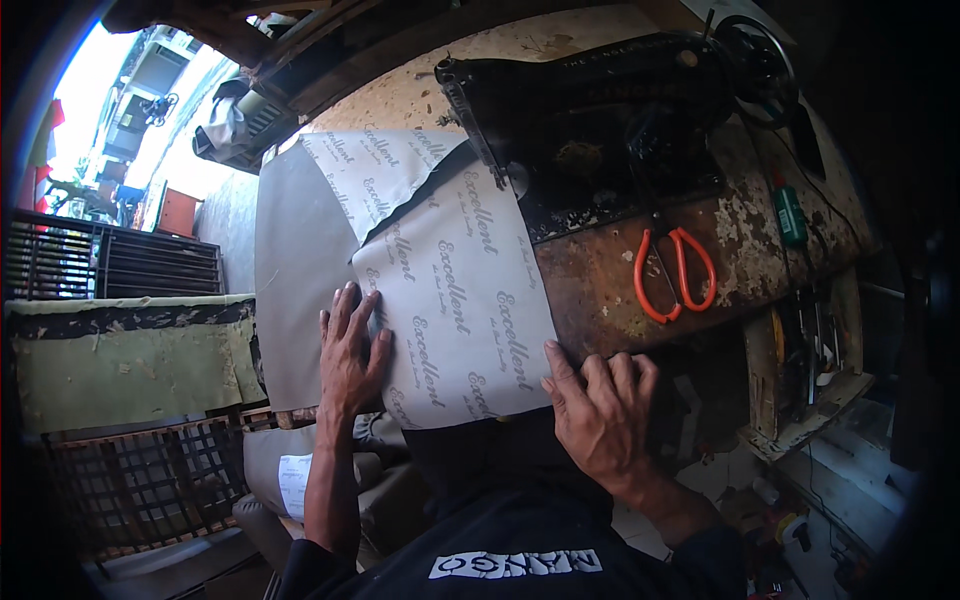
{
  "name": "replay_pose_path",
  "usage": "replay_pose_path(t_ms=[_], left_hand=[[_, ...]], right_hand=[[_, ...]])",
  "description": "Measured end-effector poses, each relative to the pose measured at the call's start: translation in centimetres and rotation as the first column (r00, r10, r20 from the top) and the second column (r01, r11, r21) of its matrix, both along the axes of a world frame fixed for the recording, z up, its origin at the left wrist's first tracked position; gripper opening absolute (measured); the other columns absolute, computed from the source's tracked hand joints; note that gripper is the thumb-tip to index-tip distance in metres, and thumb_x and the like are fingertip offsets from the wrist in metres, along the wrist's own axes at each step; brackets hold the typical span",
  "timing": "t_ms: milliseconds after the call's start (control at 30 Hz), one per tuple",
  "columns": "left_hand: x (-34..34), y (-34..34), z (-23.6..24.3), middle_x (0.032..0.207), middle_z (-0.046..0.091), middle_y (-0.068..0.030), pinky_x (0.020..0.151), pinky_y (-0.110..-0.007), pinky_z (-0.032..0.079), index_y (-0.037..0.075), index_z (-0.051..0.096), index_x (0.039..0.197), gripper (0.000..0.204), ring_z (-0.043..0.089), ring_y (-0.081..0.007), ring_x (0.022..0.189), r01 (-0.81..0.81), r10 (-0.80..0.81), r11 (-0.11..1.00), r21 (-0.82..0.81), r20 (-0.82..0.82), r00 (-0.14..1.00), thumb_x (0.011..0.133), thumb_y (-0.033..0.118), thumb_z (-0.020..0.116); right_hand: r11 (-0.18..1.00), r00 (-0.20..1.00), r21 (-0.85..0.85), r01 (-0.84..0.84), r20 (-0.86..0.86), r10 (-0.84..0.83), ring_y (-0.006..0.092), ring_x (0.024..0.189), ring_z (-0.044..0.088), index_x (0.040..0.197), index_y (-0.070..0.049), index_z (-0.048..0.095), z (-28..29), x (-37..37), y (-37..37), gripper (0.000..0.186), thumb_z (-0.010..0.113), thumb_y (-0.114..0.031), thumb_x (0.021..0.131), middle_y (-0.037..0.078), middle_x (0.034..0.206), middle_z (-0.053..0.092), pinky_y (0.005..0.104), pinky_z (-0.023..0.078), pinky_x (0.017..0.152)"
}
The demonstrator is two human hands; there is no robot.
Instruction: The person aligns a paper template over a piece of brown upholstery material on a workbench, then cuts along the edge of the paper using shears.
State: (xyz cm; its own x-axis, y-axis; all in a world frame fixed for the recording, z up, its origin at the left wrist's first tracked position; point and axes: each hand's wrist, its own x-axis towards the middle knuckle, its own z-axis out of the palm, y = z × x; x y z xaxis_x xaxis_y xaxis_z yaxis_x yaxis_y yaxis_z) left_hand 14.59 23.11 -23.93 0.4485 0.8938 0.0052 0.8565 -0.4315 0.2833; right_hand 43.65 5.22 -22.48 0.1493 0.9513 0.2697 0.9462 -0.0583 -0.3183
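Note:
A sheet of grey upholstery material lies over the worktable, with its white printed backing turned up across the middle. One corner of it, a folded flap, rests near the sewing machine. My left hand lies on the sheet where grey meets white, its fingers stretched out. At the near right edge of the white backing, my right hand pinches the material between thumb and forefinger, the other fingers curled. Beyond the sheet stands a black sewing machine. Scissors with orange handles lie to its near side.
A small green bottle with a red cap lies at the table's right. Below it, a wooden rack holds several tools. To the left are a green padded panel and a frame of woven straps.

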Motion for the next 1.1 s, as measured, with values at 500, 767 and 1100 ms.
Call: replay_pose_path(t_ms=[500, 767, 1100], left_hand=[[0.8, 4.9, -0.8, 0.159, 0.037, -0.0194, 0.124, -0.054, 0.013, 0.018, 0.053, 0.147, 0.054, 0.028, -0.0384, 0.151, 0.013, -0.014, 1.0, 0.028, 0.034, 0.999, 0.095, 0.031, 0.06], [1.0, 7.8, -1.3, 0.159, 0.038, -0.0204, 0.124, -0.055, 0.014, 0.016, 0.053, 0.147, 0.054, 0.029, -0.039, 0.151, 0.029, -0.031, 0.998, 0.052, 0.038, 0.999, 0.096, 0.034, 0.059], [2.0, 11.0, -1.5, 0.159, 0.038, -0.02, 0.124, -0.055, 0.015, 0.016, 0.052, 0.147, 0.054, 0.029, -0.0381, 0.151, 0.025, -0.027, 0.998, 0.057, 0.045, 0.999, 0.097, 0.036, 0.058]], right_hand=[[1.0, 0.999, 0.004, -0.031, 0.007, 0.031, 0.0251, 0.083, 0.051, 0.126, -0.011, 0.071, -0.3, 0.6, 4.7, 0.04, 0.073, -0.024, 0.088, 0.006, 0.08, 0.052, 0.0472, 0.039, 0.088], [0.998, 0.998, 0.033, -0.051, 0.034, 0.05, 0.0248, 0.085, 0.055, 0.124, -0.007, 0.07, -0.6, 1.0, 7.3, 0.037, 0.069, -0.025, 0.091, 0.007, 0.081, 0.056, 0.0472, 0.041, 0.086], [0.997, 0.999, 0.074, -0.027, 0.043, 0.024, 0.025, 0.082, 0.053, 0.125, -0.007, 0.07, -1.2, 1.4, 10.2, 0.038, 0.071, -0.021, 0.09, 0.007, 0.077, 0.055, 0.0448, 0.04, 0.086]])
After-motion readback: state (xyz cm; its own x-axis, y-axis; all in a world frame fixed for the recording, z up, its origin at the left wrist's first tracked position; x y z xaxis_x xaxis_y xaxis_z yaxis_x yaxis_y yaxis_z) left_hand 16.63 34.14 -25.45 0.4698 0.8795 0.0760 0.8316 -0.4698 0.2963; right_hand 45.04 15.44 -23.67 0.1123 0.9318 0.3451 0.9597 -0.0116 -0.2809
